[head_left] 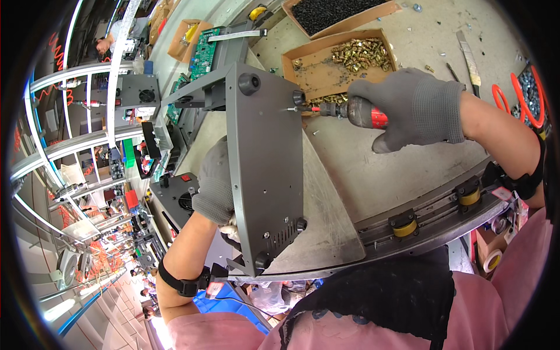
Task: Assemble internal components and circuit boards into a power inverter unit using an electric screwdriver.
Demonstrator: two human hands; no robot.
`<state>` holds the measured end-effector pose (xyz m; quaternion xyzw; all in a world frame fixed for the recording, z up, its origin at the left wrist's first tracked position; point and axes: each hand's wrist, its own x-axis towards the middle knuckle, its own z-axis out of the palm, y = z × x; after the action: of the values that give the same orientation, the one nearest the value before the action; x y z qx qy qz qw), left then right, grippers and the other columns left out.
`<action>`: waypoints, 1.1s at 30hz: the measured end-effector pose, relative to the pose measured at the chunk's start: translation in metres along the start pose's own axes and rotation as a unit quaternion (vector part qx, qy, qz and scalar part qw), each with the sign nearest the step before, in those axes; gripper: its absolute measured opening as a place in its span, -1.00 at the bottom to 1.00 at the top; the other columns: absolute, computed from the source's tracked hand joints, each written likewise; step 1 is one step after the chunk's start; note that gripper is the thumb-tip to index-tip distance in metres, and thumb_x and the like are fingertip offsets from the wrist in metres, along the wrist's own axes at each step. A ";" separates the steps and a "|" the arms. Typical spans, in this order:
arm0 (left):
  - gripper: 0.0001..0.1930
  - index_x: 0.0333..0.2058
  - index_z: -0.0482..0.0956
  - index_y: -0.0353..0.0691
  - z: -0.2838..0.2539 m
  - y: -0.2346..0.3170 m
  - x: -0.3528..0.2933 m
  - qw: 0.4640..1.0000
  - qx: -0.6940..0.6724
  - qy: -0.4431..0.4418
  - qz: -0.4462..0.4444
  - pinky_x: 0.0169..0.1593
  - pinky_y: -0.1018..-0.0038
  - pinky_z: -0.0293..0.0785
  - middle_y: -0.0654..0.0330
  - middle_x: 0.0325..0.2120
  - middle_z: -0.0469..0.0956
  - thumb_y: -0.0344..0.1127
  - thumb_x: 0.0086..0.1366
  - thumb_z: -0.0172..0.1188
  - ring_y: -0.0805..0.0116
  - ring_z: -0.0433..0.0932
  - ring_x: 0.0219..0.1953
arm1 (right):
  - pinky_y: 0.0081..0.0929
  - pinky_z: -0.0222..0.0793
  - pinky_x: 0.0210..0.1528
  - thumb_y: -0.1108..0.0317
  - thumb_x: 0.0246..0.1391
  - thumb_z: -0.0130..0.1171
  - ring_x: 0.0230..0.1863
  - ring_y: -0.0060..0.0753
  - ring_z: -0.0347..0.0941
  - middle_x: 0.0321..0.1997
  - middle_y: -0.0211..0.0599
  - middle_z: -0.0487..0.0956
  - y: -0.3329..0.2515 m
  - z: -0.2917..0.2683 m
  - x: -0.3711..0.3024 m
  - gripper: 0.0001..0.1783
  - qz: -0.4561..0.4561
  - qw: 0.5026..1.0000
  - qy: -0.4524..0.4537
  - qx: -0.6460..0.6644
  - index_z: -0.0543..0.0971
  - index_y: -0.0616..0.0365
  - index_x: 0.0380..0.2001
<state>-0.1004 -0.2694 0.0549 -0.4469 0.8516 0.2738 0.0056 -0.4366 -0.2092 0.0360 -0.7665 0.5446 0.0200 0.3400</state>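
Observation:
A dark grey metal case stands tipped up on edge, its flat panel with black round feet turned to the right. My left hand, in a grey glove, holds the case from its left side; the fingers are partly hidden behind the panel. In my right hand, also gloved, is a red and black power screwdriver, held level with its bit toward the panel. A small screw sits between the bit and the panel, near the upper foot.
Beyond the case, a cardboard tray holds brass-coloured screws, and another tray holds black ones. A utility knife and red-handled scissors lie at the right. Green circuit boards are at the left. Rollers line the near table edge.

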 end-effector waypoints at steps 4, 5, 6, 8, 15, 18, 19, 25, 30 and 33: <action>-0.66 -0.17 0.57 -0.25 0.001 0.006 0.000 0.999 0.016 0.023 0.034 -0.20 0.32 0.48 0.05 -0.30 0.57 -0.16 0.13 0.23 0.11 0.55 -0.27 | -0.18 0.48 -0.12 0.22 -0.15 0.31 -0.20 0.02 0.56 -0.33 0.02 0.58 -0.007 0.000 0.003 -0.46 0.015 0.999 0.004 -0.047 0.44 0.18 -0.08; -0.66 -0.18 0.57 -0.25 0.002 0.006 0.000 0.998 -0.034 0.015 -0.060 -0.22 0.33 0.48 0.06 -0.30 0.58 -0.17 0.12 0.24 0.12 0.56 -0.28 | -0.19 0.48 -0.13 0.26 -0.14 0.29 -0.20 0.03 0.56 -0.34 0.03 0.58 -0.008 0.001 0.003 -0.48 0.010 0.998 0.021 -0.055 0.43 0.18 -0.07; -0.66 -0.18 0.58 -0.26 0.002 0.006 0.001 0.987 -0.085 0.012 -0.136 -0.24 0.35 0.49 0.07 -0.31 0.58 -0.18 0.11 0.24 0.13 0.56 -0.28 | -0.19 0.48 -0.14 0.30 -0.13 0.27 -0.21 0.03 0.56 -0.34 0.03 0.58 -0.008 0.001 0.004 -0.49 0.005 0.997 0.039 -0.064 0.43 0.19 -0.06; -0.66 -0.18 0.58 -0.24 0.003 0.004 0.000 0.989 -0.066 0.004 -0.135 -0.26 0.35 0.49 0.10 -0.33 0.58 -0.19 0.10 0.24 0.15 0.56 -0.28 | -0.21 0.46 -0.16 0.31 -0.15 0.27 -0.26 -0.01 0.56 -0.37 -0.07 0.59 -0.010 0.005 0.005 -0.44 -0.004 0.994 0.074 -0.084 0.39 0.12 -0.02; -0.68 -0.19 0.60 -0.17 -0.001 0.006 0.000 0.974 0.196 0.007 0.117 -0.24 0.35 0.48 0.17 -0.41 0.55 -0.19 0.07 0.25 0.17 0.54 -0.30 | -0.22 0.44 -0.20 0.37 -0.14 0.27 -0.30 -0.14 0.57 -0.39 -0.23 0.59 -0.012 0.015 0.018 -0.43 0.017 0.991 0.089 -0.103 0.35 0.04 0.00; -0.72 -0.19 0.60 -0.18 -0.005 0.010 -0.001 0.970 0.184 0.026 0.158 -0.23 0.39 0.47 0.10 -0.38 0.55 -0.23 0.12 0.20 0.17 0.52 -0.31 | -0.22 0.43 -0.24 0.36 -0.14 0.30 -0.32 -0.15 0.57 -0.40 -0.22 0.58 -0.013 0.018 0.022 -0.38 0.020 0.984 0.124 -0.127 0.34 0.03 0.05; -0.72 -0.19 0.60 -0.18 -0.006 0.011 0.000 0.971 0.188 0.021 0.149 -0.23 0.39 0.47 0.10 -0.38 0.55 -0.23 0.12 0.20 0.17 0.52 -0.31 | -0.22 0.43 -0.24 0.36 -0.14 0.30 -0.32 -0.15 0.57 -0.40 -0.22 0.58 -0.012 0.019 0.022 -0.38 0.041 0.985 0.099 -0.136 0.34 0.03 0.05; -0.65 0.01 0.46 -0.39 -0.050 0.022 -0.011 0.870 -0.431 0.062 -0.229 -0.22 0.60 0.46 0.22 -0.27 0.49 -0.49 0.23 0.03 0.44 0.50 -0.25 | -0.17 0.40 -0.29 0.24 -0.19 0.39 -0.35 0.06 0.53 -0.44 -0.12 0.57 -0.017 0.008 -0.012 -0.26 0.003 0.979 0.203 -0.029 0.32 -0.02 0.11; -0.66 0.05 0.38 -0.44 -0.050 0.054 -0.022 0.828 -0.539 0.099 -0.122 -0.35 0.70 0.44 0.09 -0.23 0.52 -0.47 0.31 0.04 0.42 0.53 -0.29 | -0.21 0.44 -0.25 0.27 -0.18 0.37 -0.31 0.04 0.54 -0.40 -0.14 0.58 -0.054 0.003 -0.035 -0.33 -0.051 0.968 0.229 0.085 0.34 0.00 0.05; -0.68 0.02 0.39 -0.43 -0.048 0.068 -0.028 0.822 -0.558 0.086 -0.073 -0.42 0.72 0.43 0.07 -0.25 0.53 -0.45 0.31 0.05 0.44 0.54 -0.34 | -0.24 0.46 -0.26 0.25 -0.21 0.39 -0.31 0.03 0.55 -0.35 -0.14 0.58 -0.073 0.002 -0.044 -0.33 -0.098 0.963 0.237 0.079 0.37 0.01 0.03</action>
<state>-0.1244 -0.2404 0.1336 -0.4566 0.5151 0.6615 -0.2977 -0.3924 -0.1596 0.0886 -0.7693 0.5320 -0.2389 0.2610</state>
